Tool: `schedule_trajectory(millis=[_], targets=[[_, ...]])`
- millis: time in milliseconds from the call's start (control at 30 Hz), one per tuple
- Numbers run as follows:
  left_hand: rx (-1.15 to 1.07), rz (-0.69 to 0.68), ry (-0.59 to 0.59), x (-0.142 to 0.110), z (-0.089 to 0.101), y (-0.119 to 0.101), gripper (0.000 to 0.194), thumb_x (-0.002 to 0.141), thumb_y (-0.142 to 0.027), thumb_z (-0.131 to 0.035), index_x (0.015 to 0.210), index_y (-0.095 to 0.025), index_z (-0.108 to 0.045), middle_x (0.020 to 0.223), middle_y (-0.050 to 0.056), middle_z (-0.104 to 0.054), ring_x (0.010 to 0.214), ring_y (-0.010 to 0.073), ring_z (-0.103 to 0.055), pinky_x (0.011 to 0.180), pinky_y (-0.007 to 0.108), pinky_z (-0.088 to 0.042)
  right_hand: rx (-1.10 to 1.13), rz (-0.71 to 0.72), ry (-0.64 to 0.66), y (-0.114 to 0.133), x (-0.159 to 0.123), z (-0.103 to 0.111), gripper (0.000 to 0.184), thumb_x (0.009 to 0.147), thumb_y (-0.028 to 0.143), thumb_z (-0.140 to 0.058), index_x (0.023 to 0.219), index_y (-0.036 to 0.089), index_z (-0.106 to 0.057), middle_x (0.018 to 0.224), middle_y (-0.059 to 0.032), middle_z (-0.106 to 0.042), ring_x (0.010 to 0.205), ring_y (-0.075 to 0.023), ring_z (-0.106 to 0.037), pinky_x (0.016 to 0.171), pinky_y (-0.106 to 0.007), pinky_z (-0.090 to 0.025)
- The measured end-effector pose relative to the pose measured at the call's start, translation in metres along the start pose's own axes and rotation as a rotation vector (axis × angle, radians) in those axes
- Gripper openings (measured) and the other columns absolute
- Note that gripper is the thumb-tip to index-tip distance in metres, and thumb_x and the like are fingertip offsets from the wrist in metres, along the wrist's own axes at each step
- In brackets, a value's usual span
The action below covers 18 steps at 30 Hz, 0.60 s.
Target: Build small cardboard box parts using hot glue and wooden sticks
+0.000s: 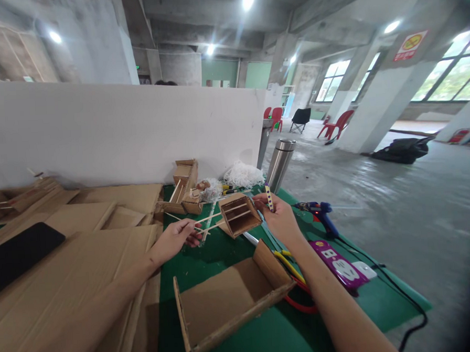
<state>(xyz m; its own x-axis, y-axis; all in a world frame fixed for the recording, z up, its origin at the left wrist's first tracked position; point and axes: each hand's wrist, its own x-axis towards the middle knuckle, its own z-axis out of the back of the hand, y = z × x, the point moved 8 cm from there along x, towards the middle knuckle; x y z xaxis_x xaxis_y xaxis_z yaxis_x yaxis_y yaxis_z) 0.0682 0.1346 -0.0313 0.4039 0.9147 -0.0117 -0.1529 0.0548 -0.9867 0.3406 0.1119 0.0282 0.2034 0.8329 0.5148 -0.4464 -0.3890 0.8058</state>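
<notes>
My left hand (182,233) is closed around the ends of thin wooden sticks (211,225) that run to a small cardboard box (241,231). The open side of this box faces me, and thin bars cross its inside. At its upper right edge, my right hand (278,215) grips the box with bent fingers; the fingertips are partly hidden. A strip with purple dots (269,197) lies along one right finger. Below both hands, a larger open cardboard tray (226,300) rests on the green table surface (169,305).
A blue hot glue gun (324,218) with a black cable lies right, near a purple packet (338,265). Scissors with red handles (302,305) sit beside the tray. A steel flask (282,165) stands behind. Cardboard sheets (86,278) and a black phone (24,255) lie left.
</notes>
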Motion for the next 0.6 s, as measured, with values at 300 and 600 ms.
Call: schedule_trajectory(millis=[300,600], targets=[[-0.030,0.031,-0.037,-0.0004,0.0047,-0.0010,0.054,0.078,-0.067,-0.063,0.096,-0.016,-0.064,0.074,0.005,-0.072,0.063,0.0183,-0.071,0.061,0.029,-0.057,0.013,-0.009,-0.007,0.0020,-0.0006,0.0019,0.039,0.082,0.045,-0.058,0.103,0.015,-0.071,0.082,-0.0070,-0.072,0.065,-0.0200,-0.060,0.061,-0.031,-0.045],[0.130,-0.039,-0.027,-0.0029,0.0052,-0.0104,0.045,0.078,-0.056,-0.067,0.099,-0.017,-0.073,0.089,0.005,-0.074,0.078,0.0202,-0.068,0.071,0.031,-0.056,0.081,-0.053,-0.035,0.0046,-0.0014,0.0048,0.040,0.077,0.048,-0.065,0.101,0.017,-0.066,0.073,-0.0028,-0.065,0.054,-0.0158,-0.049,0.052,-0.029,-0.038]])
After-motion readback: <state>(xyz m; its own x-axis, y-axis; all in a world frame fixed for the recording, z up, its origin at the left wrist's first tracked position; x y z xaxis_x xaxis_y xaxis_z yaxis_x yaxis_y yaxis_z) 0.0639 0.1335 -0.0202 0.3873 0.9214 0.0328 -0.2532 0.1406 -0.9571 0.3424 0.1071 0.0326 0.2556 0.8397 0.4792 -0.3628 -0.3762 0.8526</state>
